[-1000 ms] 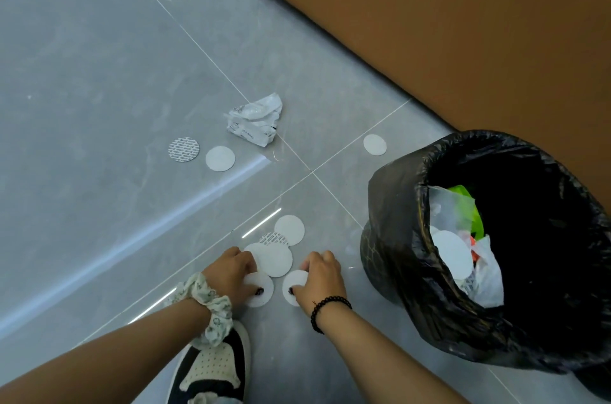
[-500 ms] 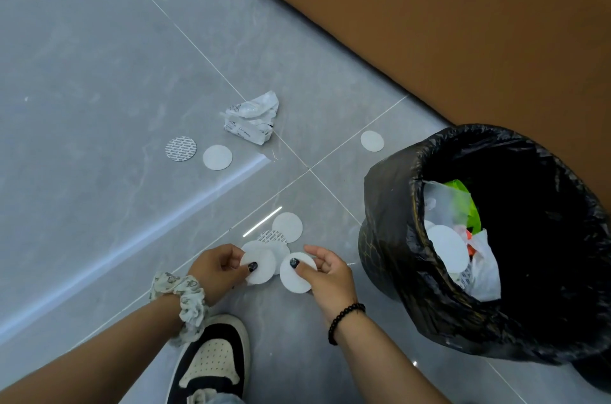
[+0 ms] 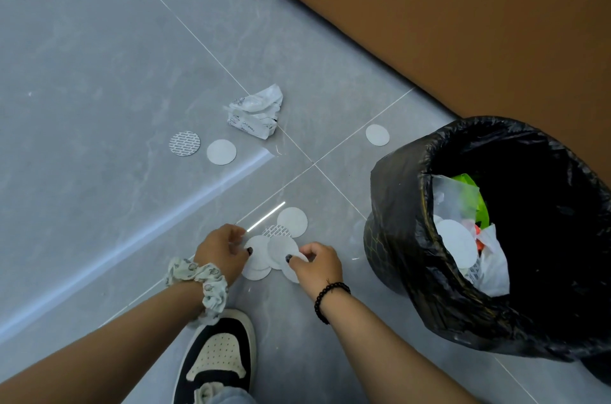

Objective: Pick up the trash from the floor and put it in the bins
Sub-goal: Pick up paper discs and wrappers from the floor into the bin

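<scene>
Several white round discs lie on the grey floor in front of me. My left hand [image 3: 221, 251] pinches a white disc [image 3: 258, 255] and my right hand [image 3: 315, 263] pinches another disc [image 3: 281, 246]; the two discs overlap between my hands. More discs lie just beyond, one plain [image 3: 292, 222] and one printed [image 3: 276, 231]. The bin [image 3: 396, 205] with a black bag stands to the right and holds trash. A crumpled white wrapper [image 3: 256, 114] lies farther off.
A printed disc [image 3: 184, 143] and a plain disc [image 3: 221, 152] lie to the left of the wrapper, another disc [image 3: 377, 135] near the bin. A brown cabinet [image 3: 429, 7] stands behind the bin. My shoe [image 3: 218, 354] is below my hands.
Both hands lifted a disc each from the floor, then came down and closer together; the two held discs now overlap above the pile.
</scene>
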`<state>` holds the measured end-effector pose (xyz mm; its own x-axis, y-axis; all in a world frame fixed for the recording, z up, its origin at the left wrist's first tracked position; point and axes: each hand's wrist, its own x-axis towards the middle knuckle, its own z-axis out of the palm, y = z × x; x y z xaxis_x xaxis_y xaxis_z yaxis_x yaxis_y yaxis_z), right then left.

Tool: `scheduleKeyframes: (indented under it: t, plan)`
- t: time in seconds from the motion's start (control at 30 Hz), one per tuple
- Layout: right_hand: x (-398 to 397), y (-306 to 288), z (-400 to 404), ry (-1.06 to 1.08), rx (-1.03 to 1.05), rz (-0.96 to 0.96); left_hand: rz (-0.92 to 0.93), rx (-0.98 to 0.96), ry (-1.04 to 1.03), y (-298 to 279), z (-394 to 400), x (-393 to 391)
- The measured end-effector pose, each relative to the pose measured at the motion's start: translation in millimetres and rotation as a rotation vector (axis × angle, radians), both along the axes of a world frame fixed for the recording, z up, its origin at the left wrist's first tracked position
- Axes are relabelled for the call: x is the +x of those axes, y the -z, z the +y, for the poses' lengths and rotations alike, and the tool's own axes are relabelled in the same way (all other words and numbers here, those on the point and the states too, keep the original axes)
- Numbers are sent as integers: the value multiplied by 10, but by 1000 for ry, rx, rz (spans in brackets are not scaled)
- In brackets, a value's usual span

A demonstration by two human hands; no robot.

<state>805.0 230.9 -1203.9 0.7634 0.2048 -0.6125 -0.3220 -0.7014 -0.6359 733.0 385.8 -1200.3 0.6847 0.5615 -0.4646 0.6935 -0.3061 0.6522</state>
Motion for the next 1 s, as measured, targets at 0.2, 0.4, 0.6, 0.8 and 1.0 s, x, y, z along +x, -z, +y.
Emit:
scheduleKeyframes:
  t: [0.2,0.4,0.6,0.8,1.0]
  plan:
    - [42,-33,185,121,52,104,31,-238,-150,111,-143,16]
    - [-59,-28,180,230,88,159,-22,-385,-275,124,-180,-51]
    - [-113,-90,68,369,218,236,-78,-502,-329,99,-133,-58]
    - [-158,-236,44,372,369,286,-158,-658,-326,-75,-153,-61]
    - [-199,-493,75,351,442,235,-231,-875,-419,-354,-142,-60]
